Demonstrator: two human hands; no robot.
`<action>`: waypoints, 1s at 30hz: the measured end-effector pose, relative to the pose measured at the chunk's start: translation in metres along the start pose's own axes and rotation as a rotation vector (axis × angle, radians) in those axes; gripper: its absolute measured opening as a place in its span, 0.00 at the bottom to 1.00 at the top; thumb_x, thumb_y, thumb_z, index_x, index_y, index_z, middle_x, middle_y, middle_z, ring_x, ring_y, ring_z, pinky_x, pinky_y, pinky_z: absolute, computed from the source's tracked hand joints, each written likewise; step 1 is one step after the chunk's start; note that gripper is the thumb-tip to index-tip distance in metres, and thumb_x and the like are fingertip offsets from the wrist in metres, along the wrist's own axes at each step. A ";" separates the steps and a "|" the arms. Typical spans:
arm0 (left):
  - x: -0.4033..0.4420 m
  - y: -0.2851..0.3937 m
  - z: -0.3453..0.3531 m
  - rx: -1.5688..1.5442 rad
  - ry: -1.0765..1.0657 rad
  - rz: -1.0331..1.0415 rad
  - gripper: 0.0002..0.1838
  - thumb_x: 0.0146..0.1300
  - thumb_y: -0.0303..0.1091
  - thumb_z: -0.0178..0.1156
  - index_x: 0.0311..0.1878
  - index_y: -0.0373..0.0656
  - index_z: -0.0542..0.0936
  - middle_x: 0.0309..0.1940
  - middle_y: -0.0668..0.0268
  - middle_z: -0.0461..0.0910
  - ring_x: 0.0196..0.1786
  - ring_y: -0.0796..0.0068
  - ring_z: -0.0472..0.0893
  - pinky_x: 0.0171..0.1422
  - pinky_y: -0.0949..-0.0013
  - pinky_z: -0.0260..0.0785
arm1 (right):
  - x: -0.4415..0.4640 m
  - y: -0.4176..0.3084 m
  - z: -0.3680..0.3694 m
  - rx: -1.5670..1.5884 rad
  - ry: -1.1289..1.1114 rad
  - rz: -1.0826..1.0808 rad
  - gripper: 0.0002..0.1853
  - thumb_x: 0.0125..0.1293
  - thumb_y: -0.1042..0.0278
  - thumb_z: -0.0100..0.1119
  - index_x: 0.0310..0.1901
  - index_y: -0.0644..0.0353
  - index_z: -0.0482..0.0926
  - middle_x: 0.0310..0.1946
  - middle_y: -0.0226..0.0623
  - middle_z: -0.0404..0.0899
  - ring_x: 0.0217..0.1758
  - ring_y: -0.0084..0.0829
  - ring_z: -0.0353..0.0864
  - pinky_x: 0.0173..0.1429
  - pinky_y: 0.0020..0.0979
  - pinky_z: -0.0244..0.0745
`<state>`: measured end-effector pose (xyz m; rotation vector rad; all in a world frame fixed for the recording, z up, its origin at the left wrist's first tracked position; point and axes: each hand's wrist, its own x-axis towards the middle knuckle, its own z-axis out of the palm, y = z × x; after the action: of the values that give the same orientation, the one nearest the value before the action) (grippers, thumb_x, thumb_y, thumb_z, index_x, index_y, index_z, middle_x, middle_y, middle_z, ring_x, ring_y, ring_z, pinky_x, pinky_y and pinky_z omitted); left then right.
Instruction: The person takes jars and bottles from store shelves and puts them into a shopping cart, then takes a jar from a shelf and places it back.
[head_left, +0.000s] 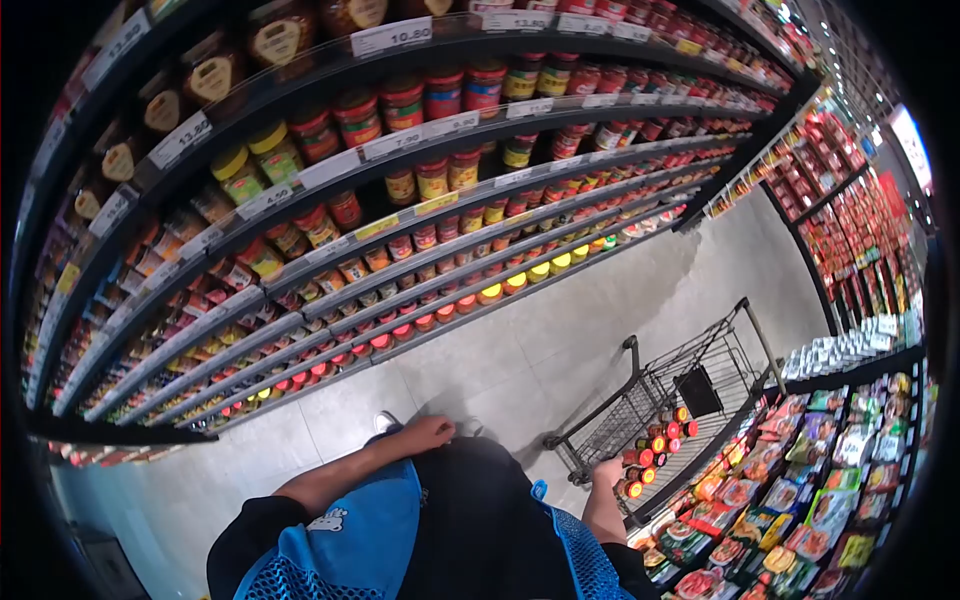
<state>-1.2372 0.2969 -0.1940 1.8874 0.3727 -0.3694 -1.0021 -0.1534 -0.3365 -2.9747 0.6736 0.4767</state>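
My left hand (428,432) hangs in front of my dark clothing, its fingers curled in, with nothing visible in it. On the other side, my right hand (606,474) is closed at the near rim of a wire shopping cart (610,425); its fingers are small and partly hidden. Just beyond that hand, several jars with red and orange lids (660,444) stand grouped in the cart. A dark flat panel (698,391) sits in the cart farther along.
A long shelf rack (400,230) of jars with price tags runs along the left and top. Packaged foods fill a sloped display (800,490) at the right, close beside the cart. Grey tiled floor (480,360) lies between. More stocked shelves (830,200) stand farther off.
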 end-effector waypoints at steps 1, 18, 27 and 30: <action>0.005 -0.003 -0.004 0.028 -0.010 0.011 0.17 0.69 0.43 0.56 0.46 0.37 0.80 0.41 0.53 0.84 0.45 0.60 0.83 0.50 0.63 0.74 | -0.005 0.001 0.000 0.024 0.015 -0.004 0.13 0.70 0.69 0.47 0.51 0.63 0.74 0.44 0.54 0.83 0.49 0.53 0.84 0.51 0.49 0.80; 0.015 -0.057 -0.062 0.106 -0.209 0.096 0.17 0.72 0.43 0.57 0.53 0.38 0.79 0.43 0.57 0.84 0.46 0.66 0.84 0.52 0.68 0.74 | -0.109 -0.020 -0.002 0.239 -0.160 0.121 0.16 0.71 0.69 0.45 0.58 0.54 0.73 0.53 0.49 0.81 0.61 0.48 0.77 0.62 0.45 0.75; 0.017 -0.028 -0.068 0.084 -0.287 0.069 0.17 0.74 0.42 0.54 0.53 0.37 0.78 0.40 0.60 0.84 0.44 0.72 0.82 0.49 0.70 0.73 | -0.159 -0.004 0.030 0.301 -0.140 0.062 0.18 0.64 0.76 0.46 0.56 0.57 0.73 0.46 0.57 0.81 0.53 0.55 0.81 0.57 0.50 0.77; 0.022 -0.032 -0.068 0.054 -0.314 0.056 0.17 0.74 0.41 0.54 0.53 0.37 0.78 0.38 0.63 0.83 0.42 0.77 0.80 0.48 0.73 0.72 | -0.181 0.001 0.027 0.336 -0.157 0.056 0.17 0.61 0.78 0.48 0.53 0.58 0.74 0.46 0.58 0.81 0.53 0.56 0.80 0.57 0.51 0.76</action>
<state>-1.2256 0.3735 -0.2075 1.8499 0.0998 -0.6334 -1.1655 -0.0762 -0.3059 -2.5816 0.7392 0.5339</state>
